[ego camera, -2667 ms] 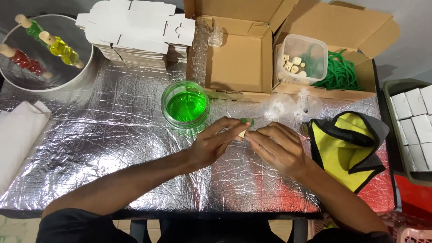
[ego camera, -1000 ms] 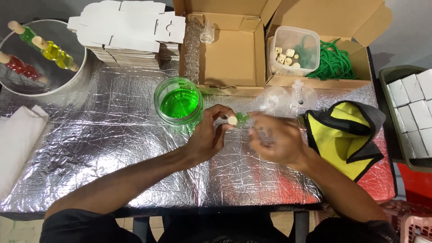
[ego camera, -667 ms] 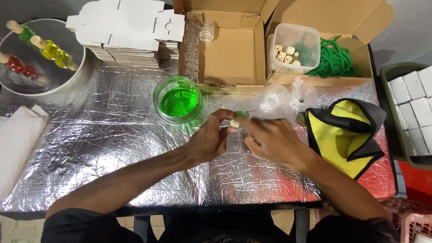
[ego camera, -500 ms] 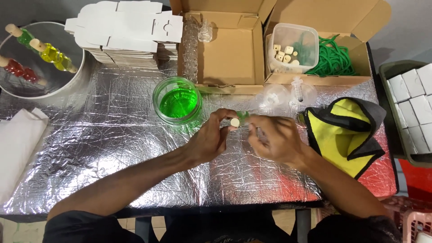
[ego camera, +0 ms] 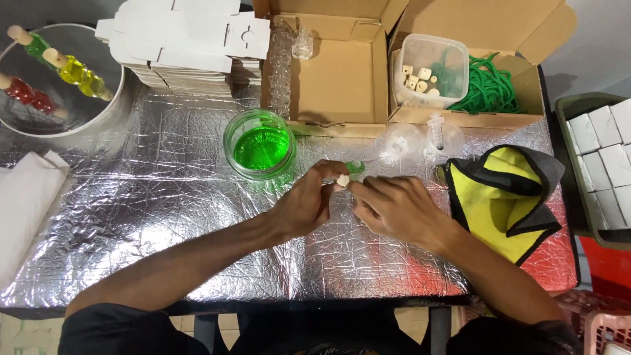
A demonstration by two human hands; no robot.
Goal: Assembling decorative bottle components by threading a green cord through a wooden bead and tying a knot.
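Far left: folded white cloth (ego camera: 23, 204) lies on the crinkled silver foil worktop (ego camera: 151, 217); behind it a round metal bowl (ego camera: 62, 85) holds corked glass bottles of green, yellow and red liquid.
Back left: stack of flat white die-cut cartons (ego camera: 190, 43).
Centre: clear glass jar of bright green liquid (ego camera: 260, 146), upright, just left of the hands.
Left hand (ego camera: 303, 207): fingers curled, pinching a small green-filled glass bottle with a pale cork (ego camera: 348, 174).
Right hand (ego camera: 394, 207): fingertips closed on the same bottle, touching the left.
Back right: open brown cardboard boxes (ego camera: 342, 72); clear plastic tub of corks (ego camera: 430, 69); green cord (ego camera: 496, 89).
Right: yellow cloth with dark edging (ego camera: 503, 194).
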